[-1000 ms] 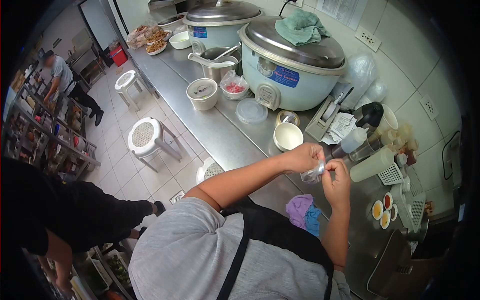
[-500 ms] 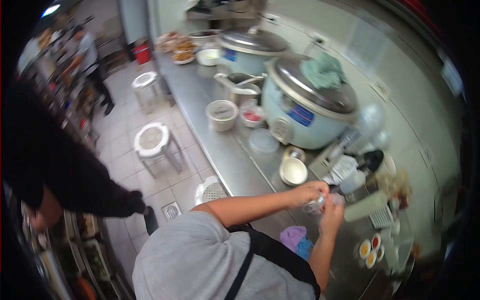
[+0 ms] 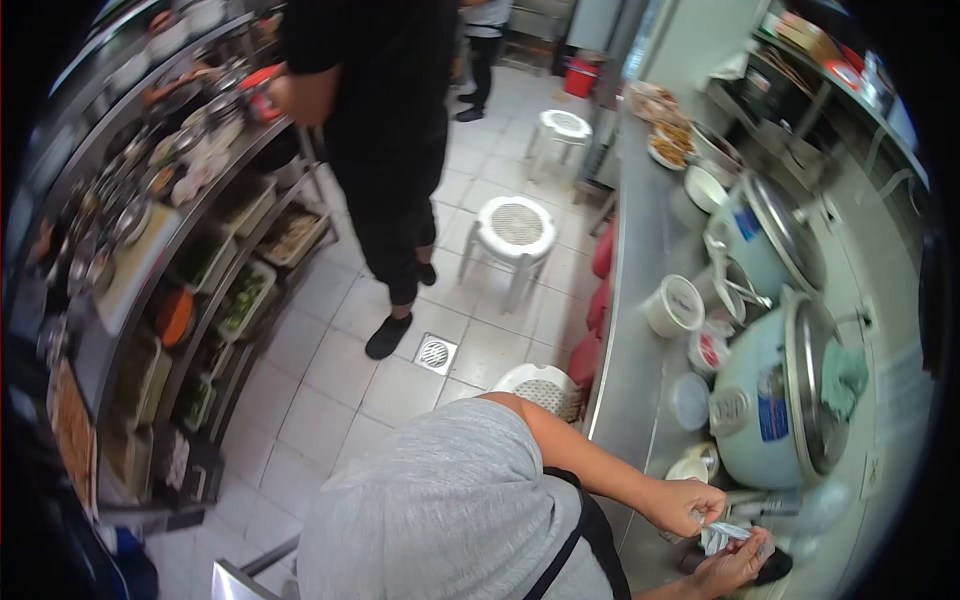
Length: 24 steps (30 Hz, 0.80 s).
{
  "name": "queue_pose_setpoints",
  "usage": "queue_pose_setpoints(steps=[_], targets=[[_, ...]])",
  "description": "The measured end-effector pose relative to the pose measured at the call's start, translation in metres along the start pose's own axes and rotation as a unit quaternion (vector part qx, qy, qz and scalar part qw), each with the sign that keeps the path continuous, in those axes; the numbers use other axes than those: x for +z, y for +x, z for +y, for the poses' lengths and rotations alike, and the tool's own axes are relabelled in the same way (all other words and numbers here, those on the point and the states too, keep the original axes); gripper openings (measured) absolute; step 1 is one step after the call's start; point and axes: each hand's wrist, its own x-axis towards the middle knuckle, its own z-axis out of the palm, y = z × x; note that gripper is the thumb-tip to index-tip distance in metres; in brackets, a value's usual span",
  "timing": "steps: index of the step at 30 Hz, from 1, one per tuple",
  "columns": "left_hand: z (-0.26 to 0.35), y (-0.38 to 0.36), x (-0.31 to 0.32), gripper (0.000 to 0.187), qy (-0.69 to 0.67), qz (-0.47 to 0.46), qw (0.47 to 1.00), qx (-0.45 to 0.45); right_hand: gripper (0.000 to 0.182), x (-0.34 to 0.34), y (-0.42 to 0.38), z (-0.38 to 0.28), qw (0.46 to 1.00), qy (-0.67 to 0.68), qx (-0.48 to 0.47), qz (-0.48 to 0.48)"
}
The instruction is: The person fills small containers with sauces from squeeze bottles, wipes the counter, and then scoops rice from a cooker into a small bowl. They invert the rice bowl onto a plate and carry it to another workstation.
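My left hand [image 3: 686, 506] is closed, its fingers pinching one end of a thin, clear, crinkled plastic bag [image 3: 728, 529]. My right hand [image 3: 732, 568] is closed on the other end, and the plastic stretches between the two. Both hands are over the steel counter [image 3: 628, 400] at the lower right. Just beyond them are a cream bowl [image 3: 688, 468] and a dark object I cannot make out. What the bag contains, if anything, cannot be seen.
Large rice cookers [image 3: 755, 420] and a lidded tub [image 3: 675, 306] stand along the counter. White stools [image 3: 515, 228] are on the tiled floor. A person in black [image 3: 385, 150] stands by a prep station with food trays [image 3: 247, 300]. Another person [image 3: 487, 40] is farther back.
My view has swung left, showing more of the prep station and the person in black. The plastic, bunched between my hands before, is now drawn out into a narrow strip.
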Motion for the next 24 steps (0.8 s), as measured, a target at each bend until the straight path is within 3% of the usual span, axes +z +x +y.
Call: queue_pose_setpoints(steps=[3,5,6,8,10,11,12,15,17,20,21,22,23,24], targets=[[-0.005,-0.017,-0.022,0.017,0.135,0.1,0.979,0.117,0.016,0.023,0.008,0.009,0.991,0.013,-0.063,-0.12],[0.012,-0.03,-0.039,0.02,0.15,0.116,0.977,0.096,0.023,0.039,0.018,0.009,0.965,0.006,-0.132,-0.227],[0.018,-0.034,-0.046,0.02,0.126,0.129,0.98,0.081,0.017,0.052,0.022,0.027,0.957,0.121,-0.056,-0.258],[0.025,-0.04,-0.062,0.019,0.131,0.149,0.977,0.081,0.018,0.074,0.021,0.027,0.933,0.139,-0.067,-0.324],[0.017,-0.042,-0.078,0.021,0.086,0.104,0.99,0.04,0.018,0.097,0.021,0.029,0.904,0.166,-0.084,-0.385],[0.013,-0.044,-0.084,0.023,0.063,0.079,0.995,0.018,0.019,0.106,0.019,0.032,0.906,0.181,-0.068,-0.377],[0.05,-0.063,-0.078,0.027,-0.016,0.077,0.995,-0.061,0.019,0.117,0.014,0.028,0.908,0.196,-0.052,-0.366],[0.022,-0.063,-0.083,0.028,0.0,0.14,0.99,0.015,0.023,0.135,0.006,0.018,0.912,0.241,0.007,-0.331],[0.017,-0.065,-0.091,0.029,0.111,0.144,0.979,0.091,0.023,0.134,0.01,0.02,0.902,0.269,0.054,-0.334],[0.012,-0.074,-0.091,0.028,0.265,0.183,0.931,0.172,0.008,0.124,0.018,0.019,0.908,0.284,0.044,-0.305],[0.003,-0.074,-0.091,0.027,0.24,0.181,0.939,0.167,0.007,0.117,0.021,0.024,0.91,0.268,0.069,-0.309],[-0.003,-0.077,-0.093,0.023,0.245,0.155,0.946,0.144,0.008,0.118,0.013,0.021,0.918,0.265,0.08,-0.285],[-0.011,-0.078,-0.098,0.02,0.286,0.127,0.933,0.18,0.005,0.114,0.013,0.019,0.909,0.256,0.066,-0.323],[-0.026,-0.075,-0.11,0.019,0.352,0.074,0.92,0.153,0.006,0.1,0.018,0.032,0.932,0.13,0.095,-0.326]])
